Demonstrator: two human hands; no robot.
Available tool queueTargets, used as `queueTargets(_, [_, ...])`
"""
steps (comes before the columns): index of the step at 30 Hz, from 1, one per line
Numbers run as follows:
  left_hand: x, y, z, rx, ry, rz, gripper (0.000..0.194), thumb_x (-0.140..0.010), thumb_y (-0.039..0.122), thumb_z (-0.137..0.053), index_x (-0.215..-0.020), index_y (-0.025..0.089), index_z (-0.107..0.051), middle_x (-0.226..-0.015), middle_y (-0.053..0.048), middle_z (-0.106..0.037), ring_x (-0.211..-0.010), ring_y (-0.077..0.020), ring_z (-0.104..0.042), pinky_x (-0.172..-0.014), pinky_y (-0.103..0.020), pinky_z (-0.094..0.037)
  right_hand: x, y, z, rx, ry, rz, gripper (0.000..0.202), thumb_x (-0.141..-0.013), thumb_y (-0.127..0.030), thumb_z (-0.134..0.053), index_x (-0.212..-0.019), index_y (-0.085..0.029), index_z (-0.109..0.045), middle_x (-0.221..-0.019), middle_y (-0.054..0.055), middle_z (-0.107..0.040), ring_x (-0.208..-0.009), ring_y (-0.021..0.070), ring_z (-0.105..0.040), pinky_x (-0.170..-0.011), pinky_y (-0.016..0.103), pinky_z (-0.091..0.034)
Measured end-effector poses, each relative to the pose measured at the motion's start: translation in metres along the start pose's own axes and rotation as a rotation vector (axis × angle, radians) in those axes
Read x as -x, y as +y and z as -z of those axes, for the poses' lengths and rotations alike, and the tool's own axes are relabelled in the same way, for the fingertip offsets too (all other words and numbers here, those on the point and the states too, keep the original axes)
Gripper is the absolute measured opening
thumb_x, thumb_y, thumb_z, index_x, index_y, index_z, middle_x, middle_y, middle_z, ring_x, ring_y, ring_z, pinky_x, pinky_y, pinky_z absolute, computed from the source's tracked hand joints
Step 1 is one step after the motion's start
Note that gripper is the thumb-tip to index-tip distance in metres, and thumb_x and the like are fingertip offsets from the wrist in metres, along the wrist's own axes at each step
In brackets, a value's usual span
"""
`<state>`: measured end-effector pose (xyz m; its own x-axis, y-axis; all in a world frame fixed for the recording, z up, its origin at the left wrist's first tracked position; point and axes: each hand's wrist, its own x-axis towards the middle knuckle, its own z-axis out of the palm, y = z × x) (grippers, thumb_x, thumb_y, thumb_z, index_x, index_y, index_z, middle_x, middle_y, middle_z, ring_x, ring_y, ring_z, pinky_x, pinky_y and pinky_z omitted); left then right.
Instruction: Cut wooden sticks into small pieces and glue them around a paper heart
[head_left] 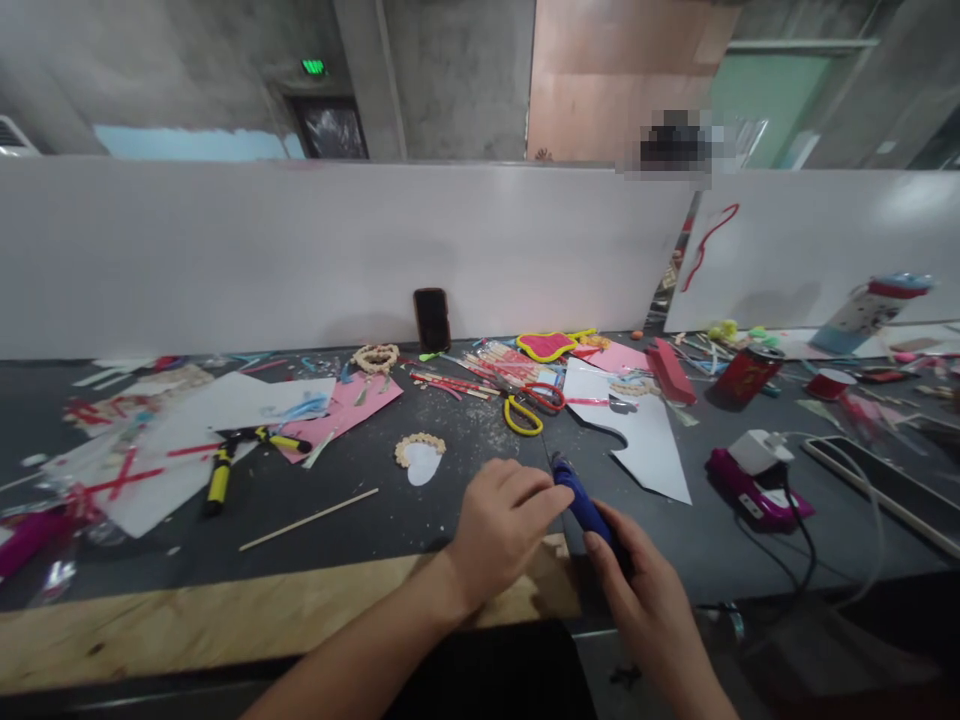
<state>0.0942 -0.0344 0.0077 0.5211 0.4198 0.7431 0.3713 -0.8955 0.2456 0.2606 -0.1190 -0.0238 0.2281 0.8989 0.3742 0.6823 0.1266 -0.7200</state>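
My right hand [637,575] is wrapped round a blue tool [583,503] with a dark tip, near the table's front edge. Just left of it, my left hand [506,525] has its fingers bent, with the fingertips at the tool's upper part; what they may hold is too small to tell. Beyond my hands, a white paper heart [422,465] partly edged with small beige pieces lies on the dark table. Scissors [523,414] with yellow and red handles lie farther back, beside cut white paper [652,445].
Yellow and black pliers [219,475] and a thin stick [309,519] lie left. A phone [433,320] leans on the white partition [300,250]. At right are a red can [748,375], a purple power strip [757,492] with cables and a dark flat device [889,490].
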Motion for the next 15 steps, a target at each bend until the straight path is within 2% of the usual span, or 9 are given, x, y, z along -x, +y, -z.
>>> queueTargets(5, [-0.001, -0.004, 0.013, -0.048, 0.056, -0.137, 0.017, -0.086, 0.018, -0.050, -0.097, 0.022, -0.062, -0.089, -0.003, -0.066, -0.072, -0.0160, -0.050, -0.068, -0.032, -0.037, 0.006, -0.009, -0.003, -0.002, -0.005, 0.016, 0.032, -0.088, -0.035, -0.045, -0.115, -0.020, -0.055, -0.107, 0.007, -0.066, -0.096, 0.0178, -0.063, -0.081, 0.027, -0.051])
queueTargets(7, [-0.003, -0.004, 0.018, -0.098, -0.016, -0.158, 0.015, -0.087, 0.020, -0.049, -0.094, 0.021, -0.062, -0.090, -0.003, -0.065, -0.073, -0.0165, -0.050, -0.069, -0.032, -0.036, 0.008, -0.008, -0.003, 0.023, -0.005, 0.040, 0.031, -0.088, -0.034, -0.046, -0.115, -0.021, -0.054, -0.107, 0.007, -0.066, -0.095, 0.0183, -0.063, -0.081, 0.028, -0.052])
queueTargets(11, [-0.005, -0.003, 0.026, -0.195, -0.240, -0.123, 0.016, -0.089, 0.020, -0.044, -0.087, 0.018, -0.060, -0.089, -0.005, -0.063, -0.078, -0.0189, -0.049, -0.072, -0.033, -0.036, 0.010, -0.005, -0.006, 0.109, 0.033, 0.120, 0.032, -0.087, -0.032, -0.047, -0.117, -0.021, -0.053, -0.106, 0.009, -0.064, -0.096, 0.0207, -0.061, -0.082, 0.034, -0.051])
queueTargets(13, [-0.003, -0.003, 0.027, -0.207, -0.280, -0.107, 0.017, -0.088, 0.018, -0.043, -0.084, 0.018, -0.059, -0.087, -0.006, -0.062, -0.078, -0.0197, -0.049, -0.072, -0.034, -0.036, 0.009, -0.004, -0.008, 0.122, 0.030, 0.143, 0.033, -0.087, -0.031, -0.047, -0.118, -0.022, -0.052, -0.106, 0.009, -0.063, -0.097, 0.0213, -0.061, -0.083, 0.035, -0.051])
queueTargets(15, [-0.001, -0.003, 0.027, -0.197, -0.267, -0.091, 0.016, -0.087, 0.018, -0.042, -0.083, 0.018, -0.058, -0.085, -0.006, -0.062, -0.076, -0.0197, -0.049, -0.071, -0.034, -0.035, 0.008, -0.005, -0.009, 0.110, 0.013, 0.142, 0.033, -0.087, -0.032, -0.046, -0.118, -0.022, -0.051, -0.107, 0.010, -0.063, -0.098, 0.0215, -0.060, -0.083, 0.035, -0.051])
